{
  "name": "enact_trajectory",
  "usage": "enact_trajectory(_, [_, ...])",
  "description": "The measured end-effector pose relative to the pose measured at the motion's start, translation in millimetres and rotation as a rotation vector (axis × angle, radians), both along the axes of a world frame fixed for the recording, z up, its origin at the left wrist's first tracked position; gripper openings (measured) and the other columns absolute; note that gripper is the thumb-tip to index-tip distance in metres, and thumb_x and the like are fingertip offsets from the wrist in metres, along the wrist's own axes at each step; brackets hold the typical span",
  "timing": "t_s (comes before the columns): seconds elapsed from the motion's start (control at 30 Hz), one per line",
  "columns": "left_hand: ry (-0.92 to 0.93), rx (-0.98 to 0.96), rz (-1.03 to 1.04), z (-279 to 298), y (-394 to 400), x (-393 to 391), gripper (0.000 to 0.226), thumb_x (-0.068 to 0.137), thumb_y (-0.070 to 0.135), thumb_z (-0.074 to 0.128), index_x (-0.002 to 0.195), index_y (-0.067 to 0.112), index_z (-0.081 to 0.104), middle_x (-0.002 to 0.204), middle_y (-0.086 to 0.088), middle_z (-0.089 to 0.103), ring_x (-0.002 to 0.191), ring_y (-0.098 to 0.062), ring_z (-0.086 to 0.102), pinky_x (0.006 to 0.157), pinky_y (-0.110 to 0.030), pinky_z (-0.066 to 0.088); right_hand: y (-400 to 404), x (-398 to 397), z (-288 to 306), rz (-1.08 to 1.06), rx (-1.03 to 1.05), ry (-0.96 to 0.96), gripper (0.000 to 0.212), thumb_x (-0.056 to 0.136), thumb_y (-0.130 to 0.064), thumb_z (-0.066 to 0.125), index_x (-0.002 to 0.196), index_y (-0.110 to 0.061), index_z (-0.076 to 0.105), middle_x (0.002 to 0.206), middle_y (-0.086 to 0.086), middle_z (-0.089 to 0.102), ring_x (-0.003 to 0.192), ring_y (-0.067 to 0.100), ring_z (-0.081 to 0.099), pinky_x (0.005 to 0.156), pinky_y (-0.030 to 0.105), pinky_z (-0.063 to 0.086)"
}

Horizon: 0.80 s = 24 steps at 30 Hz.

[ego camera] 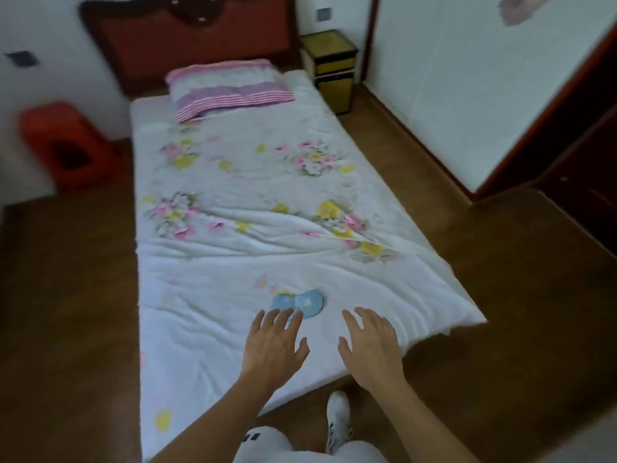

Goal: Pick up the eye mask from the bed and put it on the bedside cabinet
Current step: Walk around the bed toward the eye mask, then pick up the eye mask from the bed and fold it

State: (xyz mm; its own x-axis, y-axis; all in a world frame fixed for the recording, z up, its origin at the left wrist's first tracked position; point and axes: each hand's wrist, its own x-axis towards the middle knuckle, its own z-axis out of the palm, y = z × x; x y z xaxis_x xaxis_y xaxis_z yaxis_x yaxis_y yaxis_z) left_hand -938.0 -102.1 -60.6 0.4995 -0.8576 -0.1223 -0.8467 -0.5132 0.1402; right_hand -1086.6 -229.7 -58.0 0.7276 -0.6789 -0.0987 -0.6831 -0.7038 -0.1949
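A light blue eye mask [305, 303] lies flat on the white flowered bedspread [253, 202], near the foot of the bed. My left hand [273, 345] hovers over the bed with fingers spread, its fingertips covering the mask's near edge. My right hand [370, 342] is open a little to the right of the mask, holding nothing. The bedside cabinet [330, 66], yellow with dark edges, stands at the far right of the bed's head, against the wall.
A pink striped pillow [230, 88] rests at the dark red headboard [197, 38]. A red stool [65, 145] stands left of the bed. Brown wooden floor [500, 295] surrounds the bed. White wardrobe doors [484, 95] line the right side.
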Motion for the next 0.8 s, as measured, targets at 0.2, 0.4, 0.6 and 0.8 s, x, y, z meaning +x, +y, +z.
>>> enact_trajectory(0.2, [-0.004,0.026,0.266,0.8,18.6,10.2,0.052,0.088,0.045,0.053,0.133,0.019,0.058,0.133,-0.006,0.066,0.124,-0.029,0.059,0.109,-0.051,0.042,-35.5,46.2,-18.8,0.266,0.044,0.031,0.050,0.089,-0.033,0.066,0.134,-0.013,0.058,0.137,0.017,0.061,0.127,0.033,0.055,0.108,0.053,0.044])
enact_trajectory(0.4, [0.049,0.022,0.398,-16.9,20.9,36.9,0.050,0.084,0.038,0.065,0.128,0.013,0.063,0.127,-0.010,0.070,0.117,-0.032,0.063,0.103,-0.051,0.049,-48.8,87.1,-36.4,0.419,0.067,0.080,0.050,0.088,-0.030,0.066,0.133,-0.011,0.058,0.134,0.017,0.061,0.124,0.035,0.056,0.108,0.053,0.042])
enact_trajectory(0.6, [0.071,0.027,0.377,-57.8,17.7,67.9,0.051,0.082,0.034,0.070,0.127,0.013,0.063,0.126,-0.010,0.070,0.117,-0.032,0.063,0.106,-0.055,0.045,-60.9,116.0,-69.9,0.462,0.098,0.127,0.052,0.088,-0.030,0.066,0.135,-0.009,0.057,0.134,0.018,0.060,0.122,0.035,0.056,0.106,0.051,0.044])
enact_trajectory(0.8, [0.118,0.022,0.253,-134.2,17.9,95.7,0.052,0.078,0.026,0.074,0.126,0.009,0.064,0.124,-0.012,0.070,0.114,-0.034,0.065,0.102,-0.052,0.049,-77.5,138.1,-136.5,0.517,0.113,0.168,0.050,0.086,-0.026,0.069,0.131,-0.007,0.060,0.129,0.018,0.063,0.117,0.036,0.060,0.103,0.052,0.048])
